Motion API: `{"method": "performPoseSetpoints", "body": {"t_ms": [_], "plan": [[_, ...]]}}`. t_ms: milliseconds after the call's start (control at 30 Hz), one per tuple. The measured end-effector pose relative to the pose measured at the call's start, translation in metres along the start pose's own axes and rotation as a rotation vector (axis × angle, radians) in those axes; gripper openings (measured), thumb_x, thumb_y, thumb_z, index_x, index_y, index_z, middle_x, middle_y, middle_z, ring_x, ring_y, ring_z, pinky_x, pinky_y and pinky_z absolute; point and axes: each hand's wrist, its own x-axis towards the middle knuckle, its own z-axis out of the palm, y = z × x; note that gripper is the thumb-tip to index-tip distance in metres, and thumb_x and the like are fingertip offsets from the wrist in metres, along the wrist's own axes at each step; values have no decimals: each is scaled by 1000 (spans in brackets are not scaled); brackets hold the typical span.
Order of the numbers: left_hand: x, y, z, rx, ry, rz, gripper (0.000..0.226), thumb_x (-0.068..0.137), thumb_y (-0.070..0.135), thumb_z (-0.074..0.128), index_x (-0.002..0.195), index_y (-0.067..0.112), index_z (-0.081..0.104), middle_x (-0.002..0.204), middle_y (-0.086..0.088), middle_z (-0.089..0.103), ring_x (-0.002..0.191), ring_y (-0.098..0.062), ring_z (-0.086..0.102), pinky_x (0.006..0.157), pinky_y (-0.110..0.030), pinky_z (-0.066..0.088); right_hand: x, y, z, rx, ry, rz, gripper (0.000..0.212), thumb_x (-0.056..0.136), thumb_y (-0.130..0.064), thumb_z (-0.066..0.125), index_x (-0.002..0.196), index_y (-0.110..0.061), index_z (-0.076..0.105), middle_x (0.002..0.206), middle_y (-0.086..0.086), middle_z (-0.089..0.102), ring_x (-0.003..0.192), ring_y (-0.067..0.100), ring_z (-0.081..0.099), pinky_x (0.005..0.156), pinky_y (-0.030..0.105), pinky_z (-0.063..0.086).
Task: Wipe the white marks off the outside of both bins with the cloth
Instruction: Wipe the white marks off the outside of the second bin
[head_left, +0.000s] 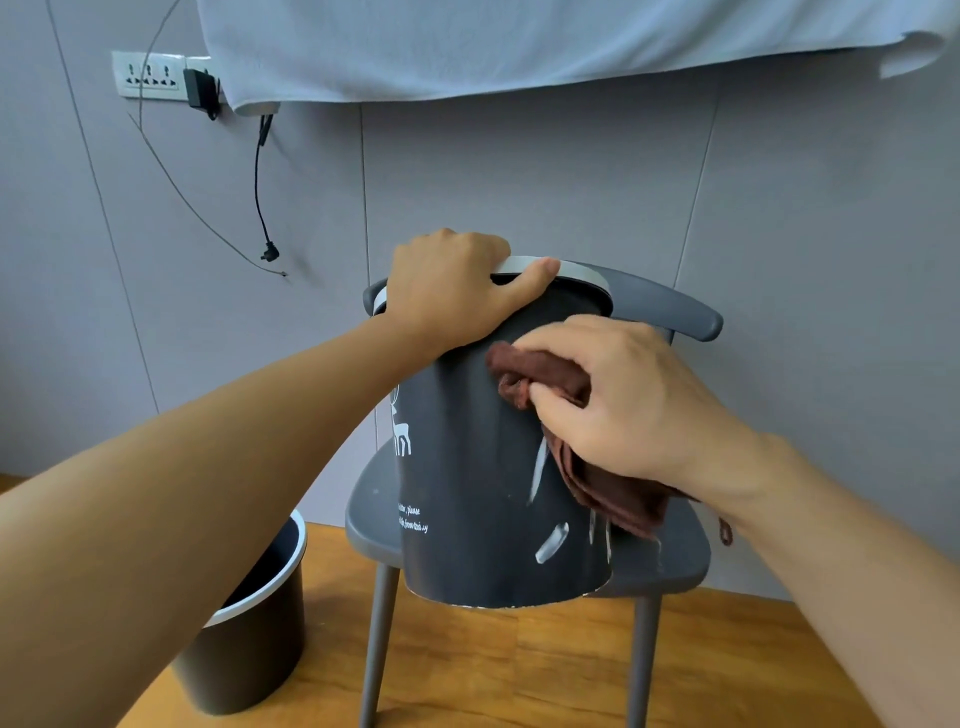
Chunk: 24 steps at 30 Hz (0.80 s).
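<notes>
On the seat of the grey chair stands a dark bin, tilted, its side streaked with white marks. The left hand grips the bin's pale rim while the right hand holds a bunched brown cloth against the wall. A second dark bin sits on the floor, left of the chair.

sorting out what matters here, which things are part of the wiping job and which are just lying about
Job:
bin on the chair, white marks on it
left hand gripping its rim
right hand holding brown cloth
second bin on the floor

Lying about:
grey chair
wall socket
black cable
hanging sheet
</notes>
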Motion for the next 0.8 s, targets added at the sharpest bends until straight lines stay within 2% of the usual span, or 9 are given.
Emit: {"method": "performPoseSetpoints", "body": {"t_ms": [67, 167, 367, 433, 500, 567, 633, 733, 800], "plan": [[1, -3, 2, 2, -1, -5, 71, 90, 74, 46, 57, 14, 25, 47, 1, 30, 48, -25, 34, 50, -32, 23, -2, -3, 7, -51, -58, -12, 17, 94, -28, 62, 107, -28, 72, 85, -7, 56, 78, 16, 57, 70, 39, 51], [0, -8, 3, 26, -5, -15, 71, 90, 75, 42, 58, 13, 26, 47, -1, 31, 49, -25, 35, 50, -33, 23, -26, -9, 18, -79, -162, -109, 21, 93, -33, 57, 110, -32, 70, 85, -11, 49, 78, 10, 49, 65, 29, 44], [-2, -6, 1, 24, -5, -19, 71, 90, 74, 42, 58, 14, 24, 47, 0, 27, 48, -22, 29, 50, -32, 20, -80, -23, 30, -56, -423, -187, 10, 88, -36, 50, 92, -37, 60, 78, -15, 40, 73, 8, 43, 61, 19, 33], [-1, -3, -1, 26, -17, -29, 71, 90, 74, 44, 59, 13, 24, 48, -1, 27, 49, -24, 31, 50, -32, 20, -76, -21, 24, 44, -345, -116, 15, 87, -34, 56, 97, -37, 65, 82, -18, 53, 77, 4, 54, 65, 18, 43], [-1, -2, -1, 21, -23, -45, 71, 90, 73, 46, 59, 13, 24, 48, -1, 28, 51, -27, 33, 51, -33, 22, -63, -13, 15, 145, -164, -27, 18, 86, -34, 61, 104, -38, 65, 88, -19, 66, 81, 2, 64, 68, 19, 50], [-1, -2, -1, 15, -24, -48, 71, 90, 73, 47, 59, 12, 26, 49, -2, 30, 53, -30, 37, 52, -34, 25, -46, 0, 9, 127, 34, 8, 20, 87, -33, 66, 107, -37, 66, 89, -19, 68, 82, 2, 66, 68, 15, 49], [-1, 0, -1, 10, -21, -30, 71, 90, 73, 46, 59, 13, 26, 48, -1, 30, 53, -29, 37, 51, -34, 24, -32, 11, 10, 49, 137, 22, 22, 90, -25, 70, 111, -31, 71, 91, -14, 67, 84, 8, 64, 74, 22, 50], [0, -2, -1, 22, -18, -20, 71, 90, 72, 46, 58, 13, 24, 48, -1, 27, 51, -27, 32, 50, -34, 19, -35, 16, 25, 48, 130, 37, 23, 92, -19, 68, 113, -25, 73, 91, -6, 65, 82, 14, 62, 74, 33, 52], [0, -7, -1, 23, -20, -34, 71, 90, 72, 46, 59, 13, 23, 48, -2, 27, 52, -27, 31, 50, -34, 18, -55, 12, 34, 88, 31, -19, 20, 92, -25, 63, 110, -27, 73, 89, -8, 62, 80, 11, 60, 69, 31, 51]]}}
